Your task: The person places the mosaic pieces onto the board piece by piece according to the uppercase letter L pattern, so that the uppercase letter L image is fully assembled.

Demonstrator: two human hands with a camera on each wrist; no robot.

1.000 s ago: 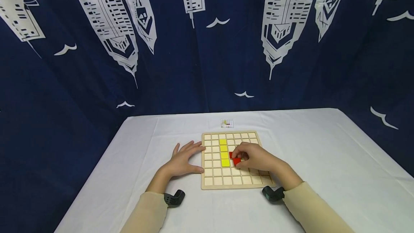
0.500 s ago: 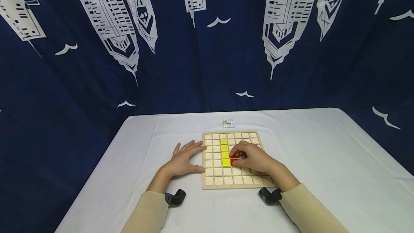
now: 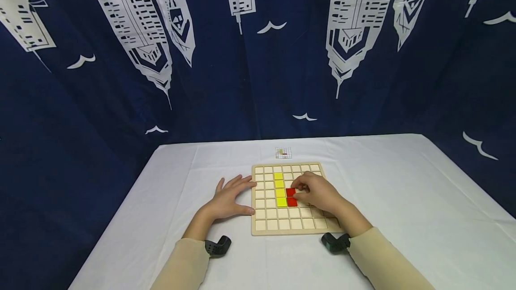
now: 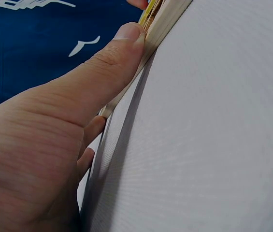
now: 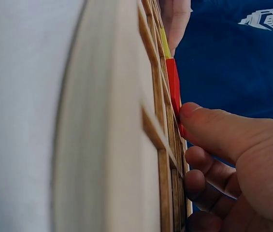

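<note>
A wooden grid board lies on the table. Several yellow square tiles form a column in its cells. Two red square tiles sit one above the other, directly right of the lower yellow ones. Over the board, my right hand has bent fingers and a gap between thumb and index finger. In the right wrist view its thumb is at the edge of a red tile. My left hand rests at the board's left edge, fingers spread, thumb against the side.
A small printed grid card lies beyond the board on the white tablecloth. Behind the table hangs a dark blue curtain with white building shapes. Each wrist wears a black device.
My right hand first moved left with a red tile, setting it beside the lowest yellow tile. It then drew back slightly right, uncovering both red tiles. The left hand stayed put.
</note>
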